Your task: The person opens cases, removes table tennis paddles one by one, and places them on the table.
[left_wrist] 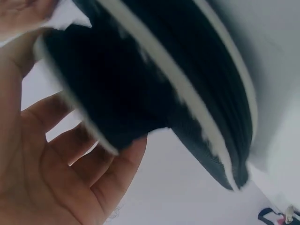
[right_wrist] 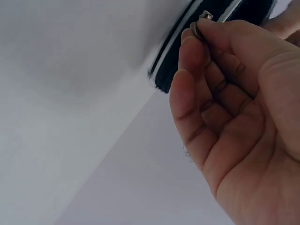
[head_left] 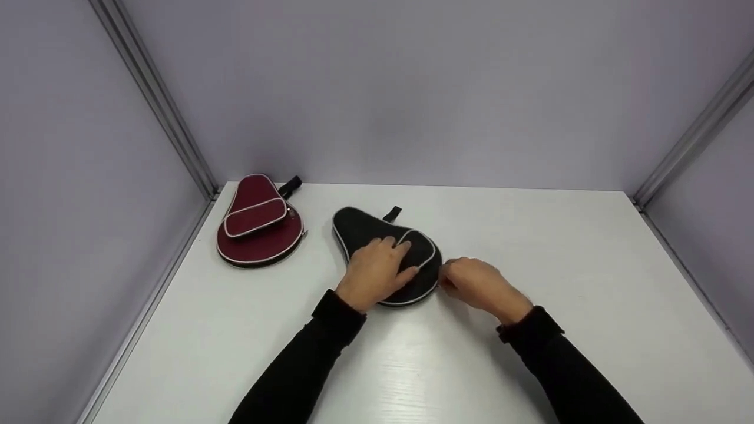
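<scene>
A black table tennis paddle case (head_left: 360, 225) with white piping lies flat on the table, its narrow end toward the far left. My left hand (head_left: 377, 268) rests on top of it, fingers spread over the front pocket. In the left wrist view the pocket (left_wrist: 108, 84) stands out from the case body, with the fingers (left_wrist: 110, 180) along its edge. At the case's right rim is my right hand (head_left: 477, 282). Its thumb and forefinger pinch a small metal zipper pull (right_wrist: 197, 31), seen in the right wrist view.
A dark red paddle case (head_left: 259, 244) with white piping and a black strap (head_left: 290, 187) lies at the far left of the white table (head_left: 559, 247). A short black strap (head_left: 392, 214) sticks out behind the black case. Pale walls with metal corner posts enclose the table.
</scene>
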`<action>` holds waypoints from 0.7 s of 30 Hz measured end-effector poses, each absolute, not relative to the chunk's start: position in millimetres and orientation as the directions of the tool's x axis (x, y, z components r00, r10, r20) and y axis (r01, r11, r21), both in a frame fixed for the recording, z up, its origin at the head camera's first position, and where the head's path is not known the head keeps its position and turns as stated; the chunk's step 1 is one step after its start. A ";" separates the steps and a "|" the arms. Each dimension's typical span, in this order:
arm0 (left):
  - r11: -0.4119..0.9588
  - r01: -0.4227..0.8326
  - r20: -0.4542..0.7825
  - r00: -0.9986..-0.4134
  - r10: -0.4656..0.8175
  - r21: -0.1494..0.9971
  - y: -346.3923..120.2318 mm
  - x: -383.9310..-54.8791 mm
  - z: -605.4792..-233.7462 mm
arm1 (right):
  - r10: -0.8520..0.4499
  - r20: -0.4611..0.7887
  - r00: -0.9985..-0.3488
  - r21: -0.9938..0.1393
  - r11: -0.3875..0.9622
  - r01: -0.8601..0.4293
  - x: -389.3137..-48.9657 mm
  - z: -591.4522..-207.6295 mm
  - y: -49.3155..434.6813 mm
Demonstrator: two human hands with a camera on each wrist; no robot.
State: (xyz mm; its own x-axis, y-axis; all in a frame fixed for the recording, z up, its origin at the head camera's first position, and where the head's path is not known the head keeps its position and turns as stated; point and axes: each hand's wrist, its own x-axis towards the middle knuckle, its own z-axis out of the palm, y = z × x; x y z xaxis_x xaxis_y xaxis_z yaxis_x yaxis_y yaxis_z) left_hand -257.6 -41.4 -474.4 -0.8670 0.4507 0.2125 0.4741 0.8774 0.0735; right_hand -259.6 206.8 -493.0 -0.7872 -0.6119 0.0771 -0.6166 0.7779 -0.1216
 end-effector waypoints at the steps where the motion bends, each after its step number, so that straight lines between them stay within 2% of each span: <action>1: 0.873 0.480 0.208 -0.866 0.455 0.088 -40.2 -255.8 -473.2 | -0.604 0.083 -0.792 -0.120 0.783 -0.610 -261.5 -492.9 210.4; 7: 0.832 0.536 0.186 -0.840 0.510 0.141 -31.8 -247.4 -468.7 | -0.551 0.112 -0.827 -0.131 0.816 -0.562 -272.1 -490.7 232.2; 13: 0.744 0.632 0.124 -0.773 0.622 0.215 -29.8 -245.0 -467.1 | -0.469 0.137 -0.873 -0.129 0.865 -0.485 -279.2 -489.6 249.9; 17: 0.698 0.659 0.065 -0.738 0.671 0.279 -38.8 -250.1 -468.3 | -0.428 0.130 -0.894 -0.164 0.880 -0.445 -281.5 -491.8 259.1; 21: 0.694 0.663 0.070 -0.735 0.675 0.281 -57.3 -260.7 -468.9 | -0.422 0.113 -0.899 -0.192 0.879 -0.437 -283.2 -494.0 263.3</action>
State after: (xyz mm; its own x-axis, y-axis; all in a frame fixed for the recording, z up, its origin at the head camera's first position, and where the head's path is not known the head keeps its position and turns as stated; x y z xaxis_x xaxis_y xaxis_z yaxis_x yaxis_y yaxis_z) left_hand -260.7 -57.3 -468.9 -0.7349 0.6746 0.0697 0.6633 0.6936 0.2810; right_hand -283.2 263.3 -494.0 -0.8995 -0.4222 0.1125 -0.4366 0.8790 -0.1919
